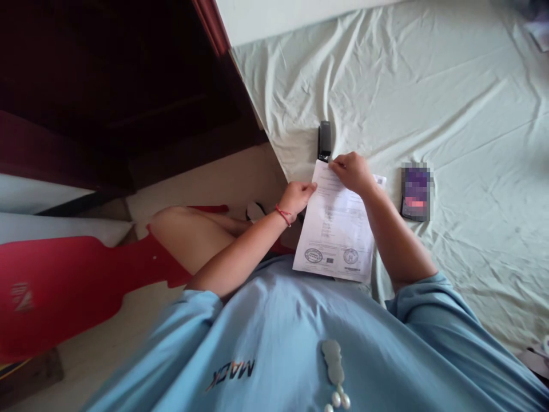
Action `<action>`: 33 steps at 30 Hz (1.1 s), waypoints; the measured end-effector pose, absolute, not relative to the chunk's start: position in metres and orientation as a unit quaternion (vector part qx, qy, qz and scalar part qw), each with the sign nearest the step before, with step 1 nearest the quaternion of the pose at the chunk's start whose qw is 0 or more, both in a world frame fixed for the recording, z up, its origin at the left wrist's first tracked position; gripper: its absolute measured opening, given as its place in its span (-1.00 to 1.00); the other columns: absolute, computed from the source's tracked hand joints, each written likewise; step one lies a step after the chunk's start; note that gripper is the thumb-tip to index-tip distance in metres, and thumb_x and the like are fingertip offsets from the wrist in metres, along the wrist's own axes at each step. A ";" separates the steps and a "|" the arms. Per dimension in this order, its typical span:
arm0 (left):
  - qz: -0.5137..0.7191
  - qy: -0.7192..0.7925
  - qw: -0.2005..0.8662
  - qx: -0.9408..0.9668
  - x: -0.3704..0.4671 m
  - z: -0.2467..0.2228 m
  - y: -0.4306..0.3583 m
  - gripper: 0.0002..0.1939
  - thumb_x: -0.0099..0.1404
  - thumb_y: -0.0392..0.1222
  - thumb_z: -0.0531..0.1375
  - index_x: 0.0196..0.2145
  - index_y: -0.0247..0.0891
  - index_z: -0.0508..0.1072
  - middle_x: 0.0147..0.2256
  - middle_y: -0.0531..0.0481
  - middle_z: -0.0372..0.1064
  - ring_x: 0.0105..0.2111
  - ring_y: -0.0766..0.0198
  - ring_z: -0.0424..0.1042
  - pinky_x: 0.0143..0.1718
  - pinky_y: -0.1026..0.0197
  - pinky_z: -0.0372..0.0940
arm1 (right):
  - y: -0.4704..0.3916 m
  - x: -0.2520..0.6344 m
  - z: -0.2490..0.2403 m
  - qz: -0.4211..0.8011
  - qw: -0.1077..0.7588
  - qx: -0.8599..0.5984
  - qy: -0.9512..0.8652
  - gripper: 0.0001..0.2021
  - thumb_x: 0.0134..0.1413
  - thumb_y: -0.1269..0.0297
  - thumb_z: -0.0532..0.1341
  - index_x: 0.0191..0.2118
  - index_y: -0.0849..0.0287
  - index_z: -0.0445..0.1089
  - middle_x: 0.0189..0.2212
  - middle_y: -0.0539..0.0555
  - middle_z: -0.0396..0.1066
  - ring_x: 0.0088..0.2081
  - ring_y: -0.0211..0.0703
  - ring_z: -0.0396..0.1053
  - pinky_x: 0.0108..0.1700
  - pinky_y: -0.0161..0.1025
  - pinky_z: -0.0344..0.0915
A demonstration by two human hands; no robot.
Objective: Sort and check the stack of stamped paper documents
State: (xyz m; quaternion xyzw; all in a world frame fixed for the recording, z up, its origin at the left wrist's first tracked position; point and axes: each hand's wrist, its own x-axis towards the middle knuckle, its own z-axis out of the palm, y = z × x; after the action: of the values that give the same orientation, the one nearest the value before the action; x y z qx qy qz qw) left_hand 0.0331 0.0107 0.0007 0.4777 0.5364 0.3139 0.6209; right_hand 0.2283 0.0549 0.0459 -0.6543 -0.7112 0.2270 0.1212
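Printed paper sheets (338, 223) with round and oval stamps near their lower edge lie over the bed's edge, close to my body. My left hand (295, 200), with a red string on the wrist, pinches their left edge near the top. At the top edge, my right hand (352, 171) has its fingers closed on the paper near the upper left corner. A black stapler (325, 139) rests on the sheet just beyond that corner, its near end close to or touching the paper.
A phone (416, 193) with a blurred-out screen lies on the pale bedsheet (467, 120) to the right. On the left are a red plastic chair (64, 286) and dark furniture (107, 74). My bent knee sticks out at the left.
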 end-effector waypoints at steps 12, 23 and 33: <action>0.271 0.633 0.658 0.305 0.050 0.009 0.032 -0.68 0.28 -0.35 0.34 -0.60 -0.26 0.39 -0.60 0.03 0.28 -0.58 0.33 0.25 -0.49 0.22 0.09 | 0.092 0.230 0.035 0.219 0.046 -0.669 -0.709 -0.72 0.30 0.23 0.21 -0.16 0.18 0.69 -0.27 0.23 0.63 -0.16 0.11 0.52 -0.05 -0.05 0.38; 0.246 0.644 0.658 0.302 0.061 0.011 0.044 -0.63 0.23 -0.34 0.34 -0.63 -0.22 0.29 -0.55 0.03 0.24 -0.52 0.26 0.29 -0.33 0.08 0.23 | 0.103 0.240 0.032 0.203 0.046 -0.688 -0.695 -0.72 0.22 0.21 0.24 -0.16 0.16 0.71 -0.36 0.13 0.61 -0.22 0.07 0.54 -0.10 -0.08 0.39; 0.264 0.589 0.692 0.324 0.059 -0.008 0.046 -0.52 0.24 -0.29 0.40 -0.68 -0.23 0.23 -0.73 0.15 0.00 -0.72 0.47 -0.03 -0.61 0.28 -0.21 | 0.137 0.236 0.040 0.124 0.169 -0.663 -0.718 -0.61 0.43 0.22 0.06 0.08 0.23 0.59 0.02 0.32 0.63 0.12 0.26 0.52 0.32 0.18 0.31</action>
State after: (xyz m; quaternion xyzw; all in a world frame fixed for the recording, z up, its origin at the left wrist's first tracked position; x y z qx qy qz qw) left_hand 0.0594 0.0457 -0.0076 0.3235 0.5891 0.2639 0.6919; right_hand 0.2362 0.1367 0.0401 -0.6633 -0.7184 0.1241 0.1689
